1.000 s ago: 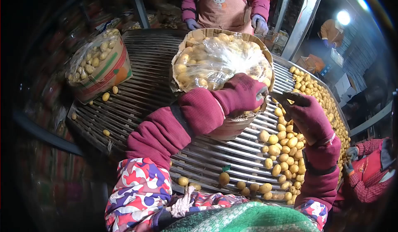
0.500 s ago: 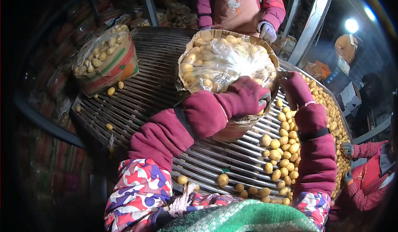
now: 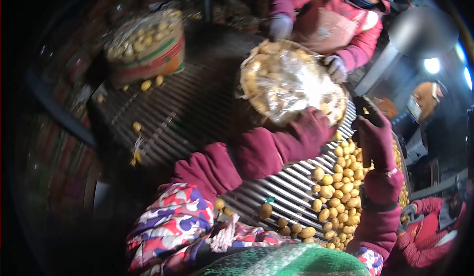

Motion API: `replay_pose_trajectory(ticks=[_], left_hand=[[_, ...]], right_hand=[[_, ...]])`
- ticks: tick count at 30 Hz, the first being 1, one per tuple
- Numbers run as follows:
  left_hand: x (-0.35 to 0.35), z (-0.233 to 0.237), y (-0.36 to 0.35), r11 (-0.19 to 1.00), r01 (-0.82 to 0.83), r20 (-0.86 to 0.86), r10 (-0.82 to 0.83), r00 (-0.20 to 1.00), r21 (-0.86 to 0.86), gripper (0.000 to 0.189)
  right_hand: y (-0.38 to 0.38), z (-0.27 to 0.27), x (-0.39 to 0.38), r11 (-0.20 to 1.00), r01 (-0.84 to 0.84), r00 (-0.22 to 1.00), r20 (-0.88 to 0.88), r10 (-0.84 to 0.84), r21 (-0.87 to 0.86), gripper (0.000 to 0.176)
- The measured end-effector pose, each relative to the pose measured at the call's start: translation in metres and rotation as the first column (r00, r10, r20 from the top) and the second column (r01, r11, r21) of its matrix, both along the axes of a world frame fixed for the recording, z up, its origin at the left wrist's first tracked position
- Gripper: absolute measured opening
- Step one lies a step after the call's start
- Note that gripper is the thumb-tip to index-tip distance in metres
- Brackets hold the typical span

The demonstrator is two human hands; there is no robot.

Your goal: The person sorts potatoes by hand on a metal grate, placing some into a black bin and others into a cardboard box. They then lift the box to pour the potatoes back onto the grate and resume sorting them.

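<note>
A box of potatoes [image 3: 291, 83] under clear plastic film stands on the slatted metal table. My left hand [image 3: 313, 130], in a maroon glove, rests against its near right edge; its fingers are blurred and partly hidden. To the right of the box is my right hand [image 3: 373, 123], also gloved, with thumb and fingers apart and nothing between them. Loose potatoes [image 3: 340, 187] lie in a heap below that hand, beside my right sleeve. Across the box, a person's gloved hand [image 3: 336, 68] touches its far right rim.
A second filled box [image 3: 148, 54] stands at the back left of the slatted table [image 3: 173, 123], with a few loose potatoes near it. A co-worker [image 3: 333, 19] leans in behind the near box. Another person [image 3: 424, 231] is at the lower right, and one more stands at the far right.
The view has shifted and tilted. The co-worker opposite has bent closer, one hand now on the box rim. My right hand's fingers have spread apart.
</note>
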State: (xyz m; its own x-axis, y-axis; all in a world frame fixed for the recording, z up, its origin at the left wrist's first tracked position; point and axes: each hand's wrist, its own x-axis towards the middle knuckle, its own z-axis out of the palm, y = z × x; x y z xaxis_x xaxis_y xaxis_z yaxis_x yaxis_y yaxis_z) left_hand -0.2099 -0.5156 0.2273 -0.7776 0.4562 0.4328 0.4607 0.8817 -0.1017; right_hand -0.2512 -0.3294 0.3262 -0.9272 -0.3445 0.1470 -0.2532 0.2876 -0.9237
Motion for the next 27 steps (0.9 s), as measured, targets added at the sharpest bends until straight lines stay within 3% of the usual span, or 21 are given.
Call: replay_pose_trajectory(ticks=[1, 3, 4, 5, 6, 8, 10, 15, 17, 18, 19, 20, 21, 23, 24, 25, 27], left_hand=[[0.016, -0.009, 0.007, 0.999, -0.019, -0.123, 0.023, 0.992, 0.027, 0.058], [0.042, -0.019, 0.01, 1.0, 0.017, -0.321, -0.014, 0.947, 0.008, 0.049], [0.043, -0.028, 0.015, 0.999, -0.01, -0.276, -0.005, 0.961, -0.052, 0.045], [0.039, -0.041, 0.024, 0.993, -0.029, -0.234, 0.001, 0.972, -0.117, 0.042], [0.031, -0.055, 0.04, 0.99, -0.078, -0.096, 0.066, 0.993, -0.122, 0.029], [0.032, -0.058, 0.038, 0.993, -0.074, -0.262, 0.047, 0.964, -0.094, 0.027], [0.036, -0.059, 0.033, 0.995, -0.075, -0.389, 0.041, 0.92, -0.072, 0.026], [0.039, -0.059, 0.023, 0.998, -0.053, -0.481, 0.037, 0.876, -0.02, 0.023], [0.036, -0.068, 0.024, 0.989, 0.052, -0.411, 0.01, 0.912, 0.14, 0.023], [0.034, -0.075, 0.026, 0.953, 0.124, -0.347, -0.021, 0.937, 0.276, 0.022], [0.038, -0.073, 0.024, 0.817, 0.226, -0.223, -0.123, 0.967, 0.531, 0.022], [0.039, -0.073, 0.018, 0.919, 0.153, -0.136, -0.11, 0.985, 0.364, 0.021], [0.031, -0.079, 0.019, 0.919, 0.151, -0.134, -0.109, 0.985, 0.365, 0.021], [0.012, -0.1, 0.033, 0.627, 0.321, -0.217, -0.239, 0.947, 0.709, 0.028], [0.011, -0.104, 0.035, 0.629, 0.326, -0.224, -0.238, 0.945, 0.706, 0.028], [0.01, -0.108, 0.038, 0.657, 0.301, -0.191, -0.236, 0.953, 0.691, 0.033], [0.011, -0.119, 0.038, 0.684, 0.276, -0.154, -0.236, 0.96, 0.675, 0.038]], right_hand=[[-0.009, 0.007, 0.008, 0.999, -0.039, 0.999, 0.0, 0.039, 0.026, 0.046], [-0.034, 0.017, 0.029, 0.979, -0.179, 0.974, 0.12, 0.191, -0.101, 0.048], [-0.055, 0.023, 0.042, 0.99, -0.137, 0.982, 0.136, 0.133, 0.026, 0.047], [-0.059, 0.011, 0.037, 0.961, -0.273, 0.959, 0.091, 0.269, 0.036, 0.047], [-0.069, 0.02, 0.04, 0.917, -0.355, 0.932, 0.149, 0.332, 0.179, 0.046], [-0.097, 0.042, 0.053, 0.783, -0.451, 0.893, 0.227, 0.389, 0.428, 0.042], [-0.118, 0.041, 0.04, 0.745, -0.482, 0.875, 0.217, 0.432, 0.461, 0.04], [-0.178, 0.023, 0.001, 0.592, -0.562, 0.781, 0.133, 0.611, 0.578, 0.033], [-0.202, 0.003, -0.014, 0.587, -0.491, 0.785, 0.034, 0.618, 0.643, 0.027], [-0.216, -0.025, -0.04, 0.521, -0.593, 0.712, 0.098, 0.696, 0.614, 0.02], [-0.223, -0.036, -0.047, 0.449, -0.685, 0.629, 0.155, 0.762, 0.574, 0.018], [-0.221, -0.044, -0.055, 0.451, -0.689, 0.629, 0.159, 0.761, 0.567, 0.018], [-0.219, -0.042, -0.051, 0.415, -0.666, 0.605, 0.124, 0.786, 0.62, 0.019], [-0.205, -0.038, -0.035, 0.342, -0.611, 0.552, 0.075, 0.83, 0.714, 0.025], [-0.198, -0.031, -0.027, 0.309, -0.566, 0.52, 0.04, 0.853, 0.764, 0.029], [-0.161, -0.019, 0.009, 0.58, -0.666, 0.651, -0.014, 0.759, 0.468, 0.039], [-0.117, 0.003, 0.05, 0.768, -0.633, 0.772, 0.002, 0.635, 0.098, 0.05]])
